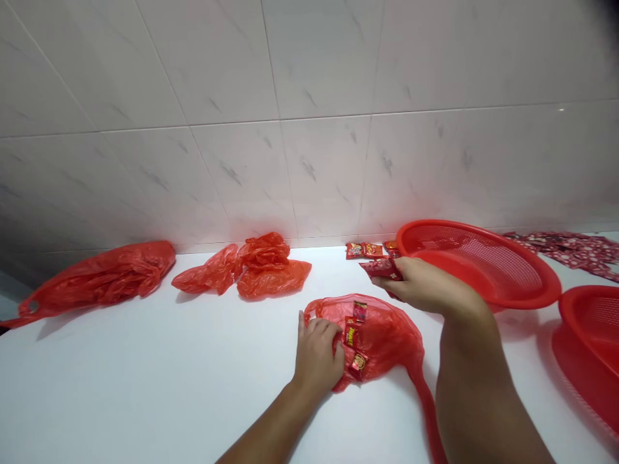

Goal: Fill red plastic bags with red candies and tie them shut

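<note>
My left hand (319,354) rests at the left end of a thin red plastic bag (387,335), its fingers curled over the bag's edge. On top of that bag lie three small wrapped packets: a dark one (360,311), a red one with yellow lettering (351,333) and a red one with a gold round mark (358,365). Above the bag's far side, my right hand (420,283) grips a dark red patterned pouch (383,269) that points left. The fingertips of the right hand are partly hidden.
Against the tiled wall lie several small red packets (365,251), partly behind a red plastic basket (483,296). A second red basket (587,335) stands at right. Dark red patterned pouches (575,252) spread behind them. Crumpled red bags (271,277) and a long red bag (106,274) lie left.
</note>
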Demonstrator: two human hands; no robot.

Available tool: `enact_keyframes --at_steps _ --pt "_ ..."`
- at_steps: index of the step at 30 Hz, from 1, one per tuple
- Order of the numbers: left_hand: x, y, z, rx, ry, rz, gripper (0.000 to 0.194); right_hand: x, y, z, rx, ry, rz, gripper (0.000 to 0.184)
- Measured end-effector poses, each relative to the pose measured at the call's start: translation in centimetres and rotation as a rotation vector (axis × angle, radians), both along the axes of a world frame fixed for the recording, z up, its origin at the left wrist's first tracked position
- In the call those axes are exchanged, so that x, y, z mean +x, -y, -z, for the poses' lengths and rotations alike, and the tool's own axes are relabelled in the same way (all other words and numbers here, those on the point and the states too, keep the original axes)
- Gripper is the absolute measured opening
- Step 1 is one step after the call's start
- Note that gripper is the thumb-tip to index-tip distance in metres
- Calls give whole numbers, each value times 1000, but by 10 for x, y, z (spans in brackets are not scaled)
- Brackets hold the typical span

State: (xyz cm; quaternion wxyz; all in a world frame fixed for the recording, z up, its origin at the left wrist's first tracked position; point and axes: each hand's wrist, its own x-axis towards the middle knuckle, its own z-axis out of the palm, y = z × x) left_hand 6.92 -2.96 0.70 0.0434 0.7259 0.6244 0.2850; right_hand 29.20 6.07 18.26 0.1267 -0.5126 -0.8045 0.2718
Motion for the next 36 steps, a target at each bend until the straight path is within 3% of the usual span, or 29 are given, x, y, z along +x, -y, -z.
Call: enact_keyframes --at_steps 4,7,11,14,16,20,24,28,32,36 --pt "2 2 -6 56 51 -6 21 9 7 -7 -2 9 55 36" --pt "5 9 -16 83 94 80 8 11 10 -9 -14 -25 20 37" --pt "10 19 -20 -18 90 283 30 9 6 -5 -185 -179 -118 40" --pt "11 21 -16 -85 69 324 20 6 -2 4 -349 -268 -159 41" --pt "10 20 -13 -88 55 305 14 4 -9 11 -379 -260 -140 43" --pt "7 19 -12 -61 60 287 11 3 -16 17 -362 -236 -120 49" --pt "6 18 -10 -28 85 300 13 4 -16 12 -330 -136 -204 43" --pt "7 18 -8 -9 94 308 12 6 -13 6 -250 -2 -103 64" --pt "8 17 -8 7 85 305 15 4 -7 0 -110 -58 -74 59" --pt "8 16 -10 44 88 300 16 0 -3 0 -159 -107 -83 60"
